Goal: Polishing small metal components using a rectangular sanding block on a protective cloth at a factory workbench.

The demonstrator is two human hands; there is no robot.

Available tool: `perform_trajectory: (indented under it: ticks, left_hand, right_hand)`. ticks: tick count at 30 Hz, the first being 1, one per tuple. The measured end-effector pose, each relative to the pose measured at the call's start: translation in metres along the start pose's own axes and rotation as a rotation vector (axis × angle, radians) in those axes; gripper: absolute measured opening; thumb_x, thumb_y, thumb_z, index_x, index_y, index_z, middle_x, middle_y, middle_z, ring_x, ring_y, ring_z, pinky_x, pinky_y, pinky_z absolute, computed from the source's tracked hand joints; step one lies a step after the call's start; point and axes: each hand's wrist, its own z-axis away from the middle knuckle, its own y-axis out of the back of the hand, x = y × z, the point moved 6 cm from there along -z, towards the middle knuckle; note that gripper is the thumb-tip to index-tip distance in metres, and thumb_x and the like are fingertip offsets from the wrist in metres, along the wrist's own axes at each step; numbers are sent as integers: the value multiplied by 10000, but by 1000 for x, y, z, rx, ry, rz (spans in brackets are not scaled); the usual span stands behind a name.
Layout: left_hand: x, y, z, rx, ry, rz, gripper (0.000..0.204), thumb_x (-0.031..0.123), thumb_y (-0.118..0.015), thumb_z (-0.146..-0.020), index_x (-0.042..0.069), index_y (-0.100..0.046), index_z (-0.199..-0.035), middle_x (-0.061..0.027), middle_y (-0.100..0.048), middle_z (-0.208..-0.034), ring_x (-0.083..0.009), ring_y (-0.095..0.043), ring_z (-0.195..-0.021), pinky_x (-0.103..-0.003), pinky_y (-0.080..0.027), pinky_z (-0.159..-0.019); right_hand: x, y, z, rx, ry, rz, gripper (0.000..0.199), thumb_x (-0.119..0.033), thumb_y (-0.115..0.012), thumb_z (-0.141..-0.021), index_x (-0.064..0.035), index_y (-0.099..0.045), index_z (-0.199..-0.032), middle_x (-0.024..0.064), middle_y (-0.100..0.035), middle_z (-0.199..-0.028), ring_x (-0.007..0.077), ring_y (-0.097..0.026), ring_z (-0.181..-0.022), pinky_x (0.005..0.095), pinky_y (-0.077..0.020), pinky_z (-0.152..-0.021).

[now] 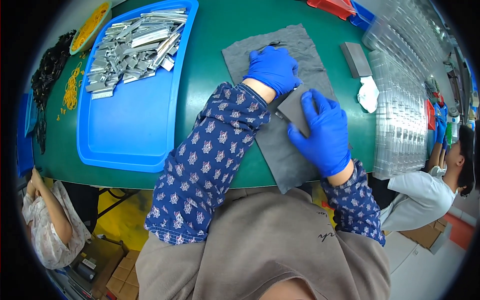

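My right hand (322,132), in a blue glove, grips a dark grey rectangular block (295,107), thumb on its near side and fingers over its top. Beside it, a sliver of shiny metal (279,115) shows at the block's left edge; the rest is covered. My left hand (272,70), gloved in blue too, is curled with its knuckles up just beyond the block. What its fingers hold or press is hidden. Both hands are over a wrinkled dark grey cloth (285,172) spread on the green table.
At left, a blue tray (127,145) carries a heap of metal strips (135,47). Yellow rubber bands (71,90) lie beyond it. Another grey block (356,60), a crumpled white wad (368,95) and stacked clear plastic trays (400,120) stand right. People sit at both sides.
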Motion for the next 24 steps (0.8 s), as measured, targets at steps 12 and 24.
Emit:
perform_trajectory:
  ticks: [12, 24]
  left_hand:
    - [2, -1, 0, -103, 11, -5, 383, 543, -753, -652, 206, -721, -833, -11, -621, -977, -255, -564, -1026, -498, -355, -918]
    - [-3, 0, 1, -31, -4, 22, 369, 524, -768, -642, 194, -711, -796, -9, -609, -928, -243, -568, -998, -497, -342, -899]
  right_hand:
    - [-32, 7, 16, -128, 158, -61, 608, -242, -719, -684, -13, -564, -1226, 195, -549, -1250, 374, -551, -1043, 449, -441, -863]
    - [-23, 22, 23, -199, 212, -203, 662, -218, -733, -664, -45, -545, -1275, 191, -550, -1273, 365, -565, -1027, 426, -454, -869]
